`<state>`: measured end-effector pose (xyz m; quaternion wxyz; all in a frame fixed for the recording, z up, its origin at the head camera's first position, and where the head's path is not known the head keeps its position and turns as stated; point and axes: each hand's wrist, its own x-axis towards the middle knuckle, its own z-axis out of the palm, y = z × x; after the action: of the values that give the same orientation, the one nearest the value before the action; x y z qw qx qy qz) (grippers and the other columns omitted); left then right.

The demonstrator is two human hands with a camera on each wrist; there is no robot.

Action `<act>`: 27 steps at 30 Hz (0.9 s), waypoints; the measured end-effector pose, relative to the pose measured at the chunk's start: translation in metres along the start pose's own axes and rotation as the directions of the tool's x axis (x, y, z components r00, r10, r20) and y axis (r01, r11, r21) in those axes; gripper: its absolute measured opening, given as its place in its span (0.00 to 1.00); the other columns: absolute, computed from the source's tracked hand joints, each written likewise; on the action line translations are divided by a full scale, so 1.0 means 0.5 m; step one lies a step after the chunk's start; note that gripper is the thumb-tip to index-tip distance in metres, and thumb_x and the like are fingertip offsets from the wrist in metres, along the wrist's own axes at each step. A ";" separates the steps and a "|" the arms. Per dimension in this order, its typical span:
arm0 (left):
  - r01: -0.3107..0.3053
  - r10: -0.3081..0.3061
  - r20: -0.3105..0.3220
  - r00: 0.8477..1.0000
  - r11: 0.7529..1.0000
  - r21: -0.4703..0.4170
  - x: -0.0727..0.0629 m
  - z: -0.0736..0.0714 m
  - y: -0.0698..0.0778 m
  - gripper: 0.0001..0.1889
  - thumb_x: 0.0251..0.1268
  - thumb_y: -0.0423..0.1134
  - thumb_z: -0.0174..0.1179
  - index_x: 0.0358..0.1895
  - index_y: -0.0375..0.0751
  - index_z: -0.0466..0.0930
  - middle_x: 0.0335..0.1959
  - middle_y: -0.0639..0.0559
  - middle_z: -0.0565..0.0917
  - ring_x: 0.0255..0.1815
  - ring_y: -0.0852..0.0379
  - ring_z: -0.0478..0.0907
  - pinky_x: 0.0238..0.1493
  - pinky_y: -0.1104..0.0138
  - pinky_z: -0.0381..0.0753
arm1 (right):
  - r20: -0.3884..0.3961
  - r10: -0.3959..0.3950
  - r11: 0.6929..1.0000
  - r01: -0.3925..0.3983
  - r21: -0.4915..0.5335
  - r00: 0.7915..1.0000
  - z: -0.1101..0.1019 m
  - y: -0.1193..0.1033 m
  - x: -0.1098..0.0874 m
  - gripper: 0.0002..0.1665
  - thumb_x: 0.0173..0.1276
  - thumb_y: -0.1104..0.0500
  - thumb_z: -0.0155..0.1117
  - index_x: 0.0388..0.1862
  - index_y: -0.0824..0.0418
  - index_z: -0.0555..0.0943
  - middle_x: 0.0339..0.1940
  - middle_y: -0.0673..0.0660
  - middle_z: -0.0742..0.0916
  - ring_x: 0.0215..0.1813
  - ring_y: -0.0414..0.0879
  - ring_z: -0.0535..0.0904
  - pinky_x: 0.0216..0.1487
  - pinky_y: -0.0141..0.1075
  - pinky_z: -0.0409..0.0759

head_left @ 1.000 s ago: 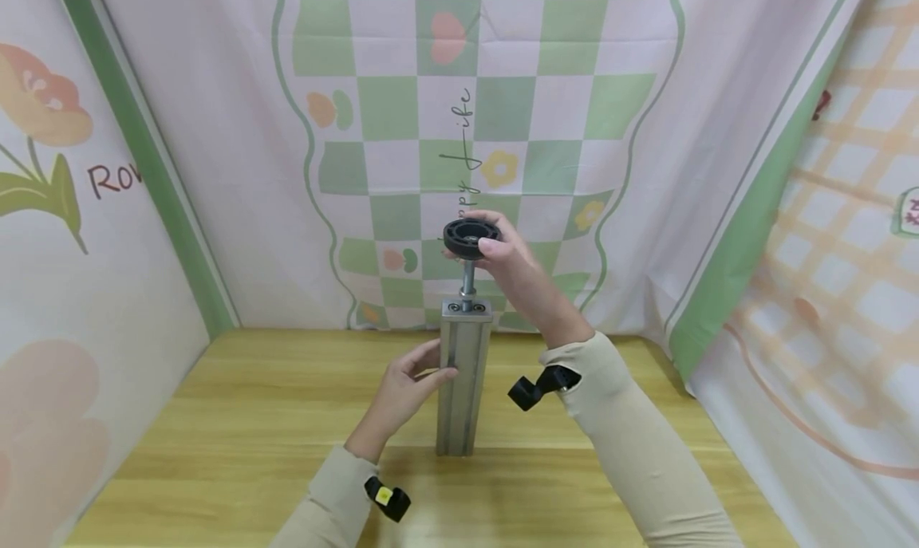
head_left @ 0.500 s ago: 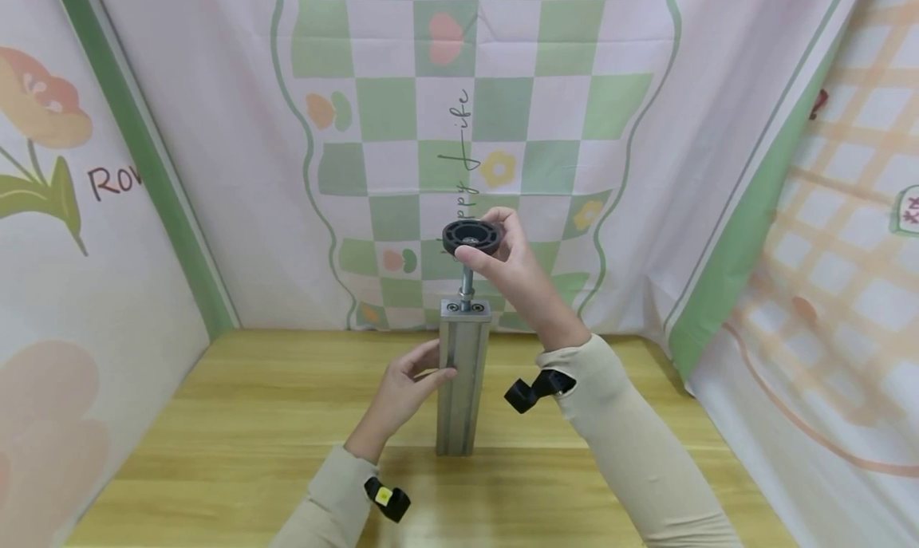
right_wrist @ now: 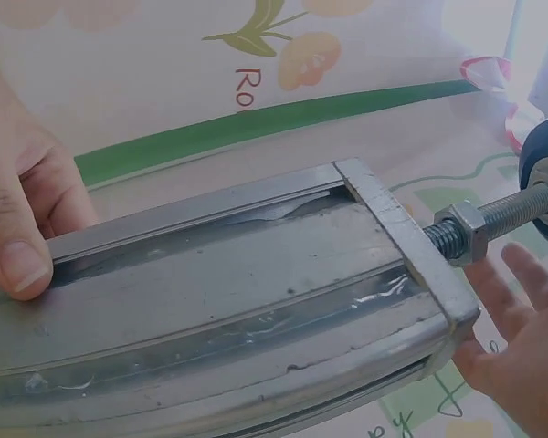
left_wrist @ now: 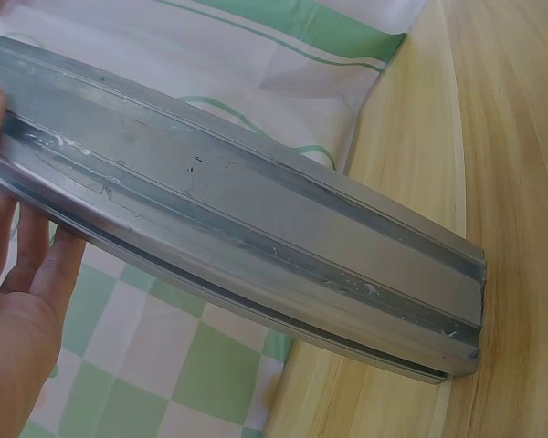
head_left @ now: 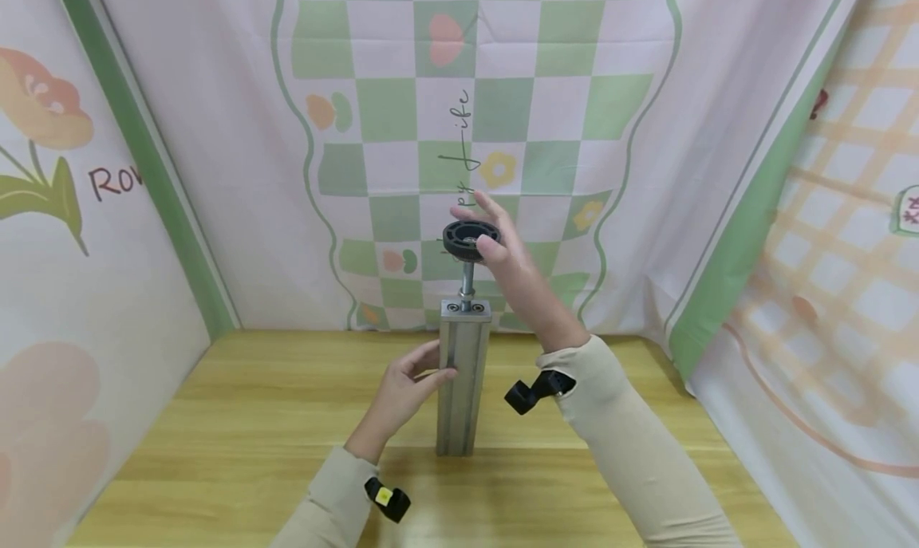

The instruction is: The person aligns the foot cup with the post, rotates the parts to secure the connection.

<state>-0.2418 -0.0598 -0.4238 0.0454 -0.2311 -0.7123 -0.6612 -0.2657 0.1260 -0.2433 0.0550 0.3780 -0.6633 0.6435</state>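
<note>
An aluminium profile [head_left: 465, 380] stands upright on the table, its lower end on the wood in the left wrist view. My left hand [head_left: 402, 387] grips its side, thumb in front and fingers behind. From the end plate [right_wrist: 411, 246] on top rises a threaded rod [right_wrist: 510, 214] with a hex nut [right_wrist: 472, 231] close above the plate. A round black levelling foot [head_left: 459, 248] caps the rod. Beside it is my right hand [head_left: 515, 265], fingers straight and spread behind the foot, thumb at the rim's right side.
The wooden table [head_left: 287, 420] reaches back to a hanging checked cloth [head_left: 388, 109]. Printed cloth walls stand at the left [head_left: 93, 277] and right [head_left: 811, 293]. A black camera mount [head_left: 388, 498] sits on the left wrist, another mount [head_left: 534, 390] on the right.
My right thumb moves along the foot's front rim to the left, then back to the right, and the fingers straighten away from the rim. The left hand and profile stay in place.
</note>
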 end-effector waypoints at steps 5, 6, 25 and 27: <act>-0.004 0.004 -0.001 1.000 1.000 -0.002 0.000 0.000 -0.001 0.24 0.66 0.40 0.68 0.64 0.45 0.78 0.50 0.50 0.85 0.53 0.53 0.82 0.57 0.64 0.80 | 0.118 0.006 0.981 -0.029 0.193 0.993 -0.006 0.009 0.005 0.61 0.67 0.27 0.54 0.83 0.60 0.43 0.81 0.63 0.59 0.76 0.62 0.60 0.74 0.61 0.52; -0.004 0.004 0.000 1.000 1.000 -0.003 0.000 0.000 -0.001 0.24 0.66 0.40 0.68 0.64 0.45 0.78 0.50 0.50 0.85 0.53 0.53 0.82 0.57 0.64 0.80 | 0.140 0.002 0.976 -0.032 0.218 0.990 -0.007 0.011 0.004 0.57 0.70 0.29 0.51 0.83 0.60 0.44 0.81 0.63 0.59 0.76 0.62 0.59 0.73 0.60 0.53; 0.005 -0.005 0.013 1.000 1.000 -0.029 0.000 -0.001 -0.006 0.24 0.67 0.40 0.68 0.65 0.44 0.77 0.52 0.48 0.85 0.53 0.52 0.81 0.58 0.63 0.80 | 0.111 -0.022 0.939 -0.018 0.344 0.994 -0.007 0.023 0.003 0.41 0.64 0.39 0.65 0.69 0.57 0.67 0.73 0.62 0.72 0.68 0.55 0.70 0.64 0.48 0.65; 0.005 -0.005 0.012 1.000 1.000 -0.031 -0.001 -0.001 -0.006 0.24 0.67 0.40 0.68 0.65 0.44 0.78 0.52 0.48 0.85 0.53 0.51 0.81 0.58 0.63 0.80 | 0.079 -0.013 0.948 -0.013 0.317 0.997 -0.006 0.022 0.003 0.40 0.64 0.40 0.67 0.67 0.57 0.67 0.72 0.64 0.73 0.69 0.55 0.71 0.66 0.47 0.65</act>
<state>-0.2429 -0.0604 -0.4268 0.0361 -0.2339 -0.7027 -0.6710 -0.2742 0.1266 -0.2507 -0.0331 0.4074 -0.5529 0.7261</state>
